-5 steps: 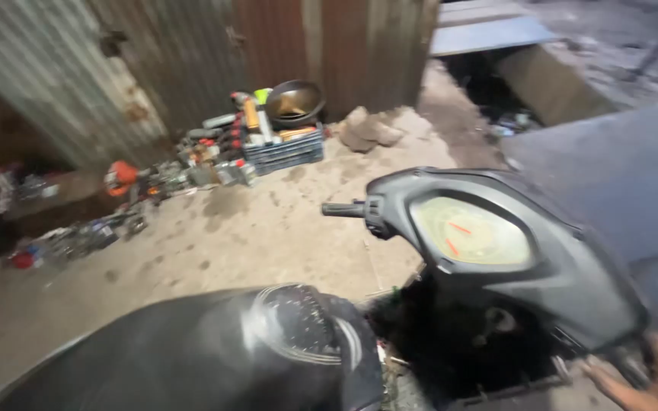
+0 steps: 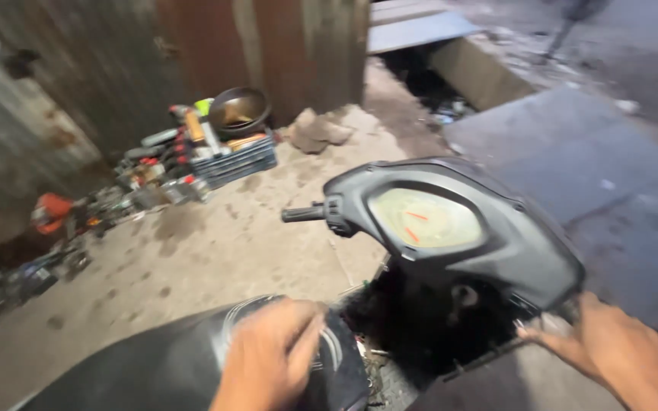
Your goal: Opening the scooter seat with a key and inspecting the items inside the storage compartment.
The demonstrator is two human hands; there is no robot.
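A black scooter fills the lower frame, with its handlebar cover and pale speedometer dial (image 2: 424,221) at centre right. Its left handlebar stub (image 2: 305,214) sticks out bare. My left hand (image 2: 272,356) rests on the front of the black seat (image 2: 161,373), fingers curled over it. My right hand (image 2: 611,346) is at the scooter's right side, fingers closed around the right handlebar grip, which is mostly hidden. The dark open gap behind the front panel (image 2: 420,320) lies between my hands.
A blue crate (image 2: 237,160) with tools, bottles and a dark bowl (image 2: 239,110) stands by a rusty corrugated wall (image 2: 78,68). Scattered parts and tools (image 2: 55,228) line the left. A drain trench (image 2: 436,84) and grey slabs (image 2: 573,144) lie right.
Both my hands have come up into view: the left now lies on the seat, and the right has moved further in at the handlebar's right end. The camera has shifted slightly.
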